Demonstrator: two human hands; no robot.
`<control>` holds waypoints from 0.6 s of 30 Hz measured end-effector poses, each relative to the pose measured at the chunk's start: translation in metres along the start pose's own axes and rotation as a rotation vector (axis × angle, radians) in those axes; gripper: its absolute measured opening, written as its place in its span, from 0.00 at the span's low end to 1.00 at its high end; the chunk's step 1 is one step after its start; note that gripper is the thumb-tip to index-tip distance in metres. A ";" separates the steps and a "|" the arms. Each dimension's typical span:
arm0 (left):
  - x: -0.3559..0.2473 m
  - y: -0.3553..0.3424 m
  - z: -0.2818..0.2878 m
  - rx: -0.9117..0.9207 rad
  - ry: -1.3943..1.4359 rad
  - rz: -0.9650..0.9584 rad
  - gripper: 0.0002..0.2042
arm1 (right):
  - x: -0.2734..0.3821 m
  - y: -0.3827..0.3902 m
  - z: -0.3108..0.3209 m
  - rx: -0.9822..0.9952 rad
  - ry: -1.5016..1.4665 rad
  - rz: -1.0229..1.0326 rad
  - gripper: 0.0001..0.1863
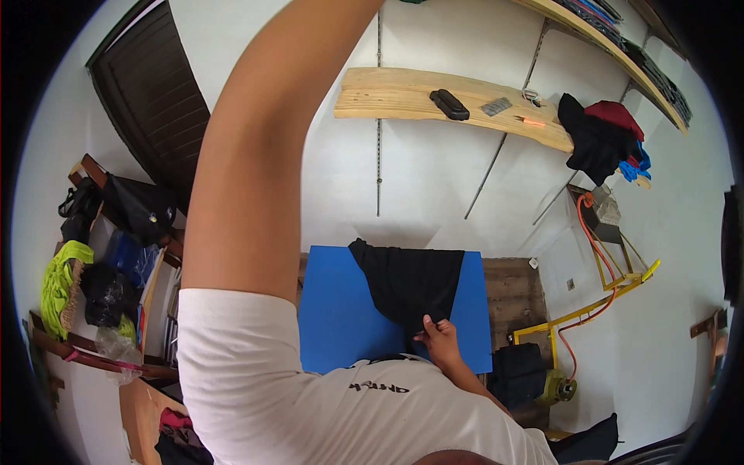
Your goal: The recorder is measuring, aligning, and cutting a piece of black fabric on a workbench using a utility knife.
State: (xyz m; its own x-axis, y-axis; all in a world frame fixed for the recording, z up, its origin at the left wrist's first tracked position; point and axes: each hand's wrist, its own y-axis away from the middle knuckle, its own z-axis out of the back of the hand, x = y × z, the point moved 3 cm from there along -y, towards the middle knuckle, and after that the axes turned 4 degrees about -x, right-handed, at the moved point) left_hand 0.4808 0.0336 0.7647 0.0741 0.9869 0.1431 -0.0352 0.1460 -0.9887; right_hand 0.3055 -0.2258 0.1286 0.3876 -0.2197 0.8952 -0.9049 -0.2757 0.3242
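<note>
A piece of black fabric (415,280) lies spread over the blue tabletop (335,310), its far edge along the table's far side. At its near end my right hand (439,339) is closed on the fabric, thumb upward, close to my body. The cloth narrows and bunches toward those fingers. My left arm is raised high across the view, and its hand lies beyond the top edge, out of sight. Whatever that hand holds or touches is hidden.
Above the table runs a wooden shelf (387,93) with a black case (449,105) and dark garments (597,139). A yellow metal frame (577,311) with an orange hose (598,252) stands at right. Bags and a lime-green cloth (58,291) crowd the left rack.
</note>
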 end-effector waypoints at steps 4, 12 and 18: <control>-0.047 0.089 0.005 0.427 0.537 0.079 0.19 | 0.006 -0.007 0.002 0.044 -0.040 -0.112 0.14; -0.202 0.483 0.170 2.376 1.493 0.449 0.41 | 0.021 -0.024 -0.012 0.018 -0.236 -0.169 0.24; -0.229 0.620 0.170 1.621 1.206 1.517 0.45 | 0.012 -0.012 -0.019 0.153 0.105 0.027 0.25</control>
State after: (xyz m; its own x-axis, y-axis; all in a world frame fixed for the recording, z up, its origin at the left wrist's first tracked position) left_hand 0.2722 -0.0905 0.1266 -0.4602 0.0925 -0.8830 -0.8579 0.2095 0.4691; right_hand 0.3180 -0.2075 0.1412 0.3354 -0.1321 0.9328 -0.8746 -0.4117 0.2562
